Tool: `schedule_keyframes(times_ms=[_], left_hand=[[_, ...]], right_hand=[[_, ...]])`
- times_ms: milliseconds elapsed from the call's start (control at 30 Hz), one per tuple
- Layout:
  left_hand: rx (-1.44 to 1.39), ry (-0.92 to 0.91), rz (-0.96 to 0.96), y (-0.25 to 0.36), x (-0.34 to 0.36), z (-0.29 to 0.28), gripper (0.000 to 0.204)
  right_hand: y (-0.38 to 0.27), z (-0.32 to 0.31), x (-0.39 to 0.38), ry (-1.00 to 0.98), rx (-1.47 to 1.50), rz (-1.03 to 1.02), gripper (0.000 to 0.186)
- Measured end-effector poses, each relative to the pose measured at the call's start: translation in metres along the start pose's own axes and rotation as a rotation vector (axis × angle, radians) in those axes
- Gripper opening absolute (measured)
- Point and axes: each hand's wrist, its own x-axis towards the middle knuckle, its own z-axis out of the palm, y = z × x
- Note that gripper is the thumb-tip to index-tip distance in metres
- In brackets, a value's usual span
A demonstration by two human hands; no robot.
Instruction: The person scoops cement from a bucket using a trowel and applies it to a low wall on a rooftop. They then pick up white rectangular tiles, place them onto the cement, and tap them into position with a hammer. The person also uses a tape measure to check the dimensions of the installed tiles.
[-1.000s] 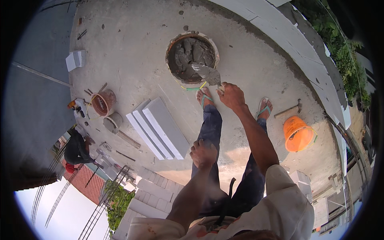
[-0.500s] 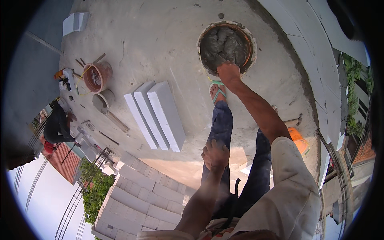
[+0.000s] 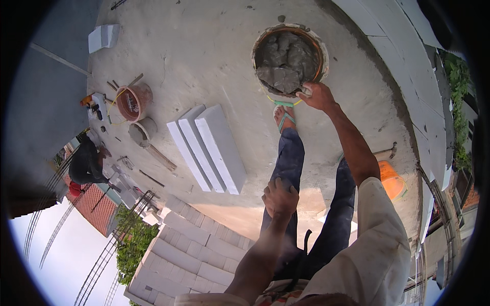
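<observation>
My right hand (image 3: 317, 96) is closed at the near rim of a round bucket (image 3: 325, 65). It grips what looks like a trowel, whose handle is mostly covered by my fingers. A flat slab of wet grey mortar (image 3: 282, 79) lies over the blade, hiding it. Lumpy mortar (image 3: 291, 50) fills much of the bucket behind. My left hand (image 3: 281, 198) rests on my left knee, fingers bent and slightly apart, holding nothing. A yellow cord with a green grip (image 3: 284, 104), seemingly the bucket's handle, hangs just above my sandalled left foot (image 3: 285, 118).
Three long white blocks (image 3: 220, 149) lie side by side left of my leg. Farther left stand a terracotta-coloured bucket (image 3: 148, 97) and a smaller pail (image 3: 150, 127). An orange bucket (image 3: 391, 179) lies right. Another person (image 3: 86, 162) bends down at far left. Stacked blocks (image 3: 176, 255) stand lower left.
My right hand has come up out of the bucket toward its right near rim, bringing a slab of mortar to the near side. My left hand stays on the knee. The view has shifted slightly.
</observation>
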Motion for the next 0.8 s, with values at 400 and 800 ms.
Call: schedule_keyframes(times_ms=[400,800], left_hand=[[0.158,0.022,0.016,0.027,-0.024,0.020,0.067],[0.345,0.080,0.076,0.050,-0.037,0.021,0.067]], right_hand=[[-0.055,-0.113,-0.132,0.153,0.700,0.086,0.050],[-0.013,-0.260,-0.193,0.805,1.094,0.282,0.032]])
